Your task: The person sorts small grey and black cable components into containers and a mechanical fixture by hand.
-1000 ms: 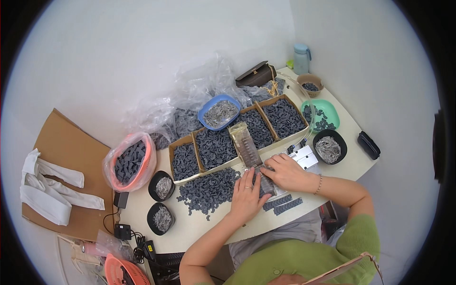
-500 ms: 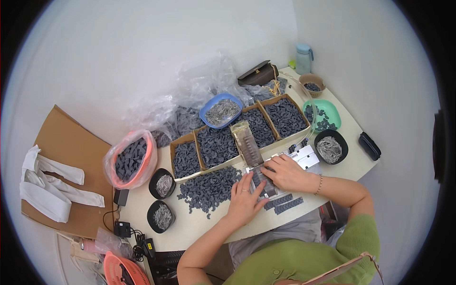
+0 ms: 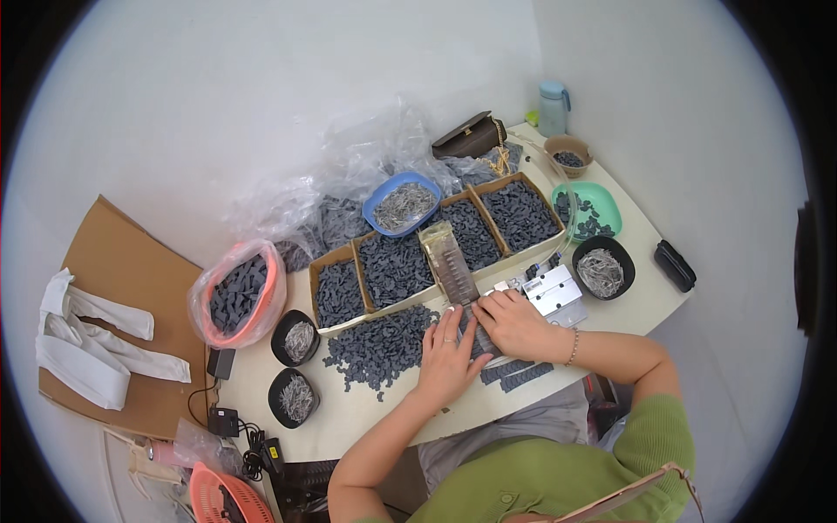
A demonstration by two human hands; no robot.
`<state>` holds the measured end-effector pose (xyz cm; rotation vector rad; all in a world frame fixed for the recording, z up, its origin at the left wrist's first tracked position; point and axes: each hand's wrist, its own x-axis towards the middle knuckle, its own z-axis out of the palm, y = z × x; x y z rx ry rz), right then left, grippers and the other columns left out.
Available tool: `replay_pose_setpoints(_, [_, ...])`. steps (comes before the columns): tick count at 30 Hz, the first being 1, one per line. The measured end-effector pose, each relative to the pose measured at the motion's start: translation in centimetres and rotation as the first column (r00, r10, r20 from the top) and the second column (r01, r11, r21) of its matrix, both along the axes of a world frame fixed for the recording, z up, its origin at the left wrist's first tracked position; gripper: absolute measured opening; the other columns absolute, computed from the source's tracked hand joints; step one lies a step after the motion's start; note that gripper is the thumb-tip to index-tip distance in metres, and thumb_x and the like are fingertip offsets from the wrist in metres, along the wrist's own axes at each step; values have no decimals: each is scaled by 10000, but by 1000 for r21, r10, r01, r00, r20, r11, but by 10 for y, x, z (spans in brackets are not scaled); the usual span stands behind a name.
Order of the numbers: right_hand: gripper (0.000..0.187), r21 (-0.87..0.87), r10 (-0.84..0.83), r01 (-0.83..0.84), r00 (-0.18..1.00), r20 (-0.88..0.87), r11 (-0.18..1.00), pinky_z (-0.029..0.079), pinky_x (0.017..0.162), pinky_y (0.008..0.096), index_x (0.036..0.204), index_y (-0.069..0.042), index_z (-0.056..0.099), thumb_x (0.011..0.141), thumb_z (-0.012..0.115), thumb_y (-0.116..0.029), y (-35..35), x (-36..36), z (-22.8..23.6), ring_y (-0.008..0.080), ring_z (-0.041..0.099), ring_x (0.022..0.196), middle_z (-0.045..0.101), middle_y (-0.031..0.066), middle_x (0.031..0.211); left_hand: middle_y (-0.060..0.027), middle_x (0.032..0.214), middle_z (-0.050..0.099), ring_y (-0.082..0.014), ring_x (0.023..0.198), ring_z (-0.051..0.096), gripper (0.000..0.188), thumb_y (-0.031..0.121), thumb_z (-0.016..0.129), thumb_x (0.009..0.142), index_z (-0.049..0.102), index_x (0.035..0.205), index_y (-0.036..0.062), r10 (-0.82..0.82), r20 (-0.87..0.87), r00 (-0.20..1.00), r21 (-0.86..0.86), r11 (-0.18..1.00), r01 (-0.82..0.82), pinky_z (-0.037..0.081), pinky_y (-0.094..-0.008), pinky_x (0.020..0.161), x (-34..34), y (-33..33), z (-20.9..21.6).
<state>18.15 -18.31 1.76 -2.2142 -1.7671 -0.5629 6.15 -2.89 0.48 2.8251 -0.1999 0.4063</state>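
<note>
Between my hands is a flat dark grey block [image 3: 476,341], mostly covered by my fingers. My left hand [image 3: 447,356] grips its left side, thumb nearer me and fingers reaching to the far edge. My right hand [image 3: 516,324] bends its fingers over the far right part. Just right of the right hand is a white and silver metal fixture [image 3: 551,294] with tubing. Beyond my fingertips, a clear case with dark slots [image 3: 451,264] leans on the divided box. Dark grey strips [image 3: 526,376] lie by the near table edge, partly under my right wrist.
A divided cardboard box [image 3: 394,304] holds small dark grey pieces; more lie in a loose heap [image 3: 381,347]. Metal pins fill a blue tray [image 3: 373,214] and black bowls [image 3: 629,272]. A green tray [image 3: 617,209] and bagged orange basket [image 3: 277,283] flank the work.
Both hands have shifted slightly left and away from me with the dark block. More of the metal fixture now shows on the right.
</note>
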Motion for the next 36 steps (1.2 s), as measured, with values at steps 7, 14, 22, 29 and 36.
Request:
replay_pose_setpoints(7, [435, 73, 55, -44, 987, -154, 996, 421, 819, 366, 1118, 14, 622, 696, 637, -91, -6, 7, 3, 257, 529, 965, 577, 98, 1036, -243, 1440, 320, -383, 1344, 305, 669, 408, 652, 828, 462, 1354, 40, -23, -25, 999, 35, 999, 24, 248, -542, 1053, -15, -8, -1])
replay_pose_setpoints(14, [325, 96, 113, -94, 970, -214, 991, 420, 800, 360, 1007, -71, 685, 684, 664, -104, -19, 10, 9, 234, 535, 939, 582, 54, 973, -241, 1435, 354, -372, 1323, 355, 652, 455, 646, 816, 495, 1342, 100, 0, -12, 1000, 168, 986, 2, 280, -536, 1037, -18, -10, 9])
replay_pose_setpoints(22, [121, -82, 101, -141, 924, -369, 987, 426, 802, 362, 836, -86, 653, 770, 677, -185, 6, 29, 14, 245, 559, 931, 609, 53, 910, -254, 1443, 331, -398, 1335, 325, 661, 435, 677, 797, 500, 1331, 88, 3, 31, 1000, 94, 996, -6, 245, -545, 1047, -14, 3, 8])
replay_pose_setpoints(29, [139, -212, 88, -167, 938, -336, 963, 466, 777, 431, 824, -37, 648, 794, 658, -173, 41, 57, 28, 311, 600, 883, 634, 138, 857, -236, 1420, 373, -374, 1328, 349, 742, 424, 678, 799, 440, 1326, -41, -72, -27, 997, 29, 997, 73, 262, -516, 1065, -33, -2, 6])
replay_pose_setpoints(36, [194, 529, 39, 169, 932, -361, 832, 471, 800, 429, 977, -22, 601, 872, 582, -184, 105, 123, 44, 361, 586, 874, 622, 167, 833, -215, 1415, 397, -361, 1334, 352, 734, 432, 636, 831, 421, 1342, -48, -29, -27, 999, 92, 995, 31, 250, -493, 1091, -12, 0, 4])
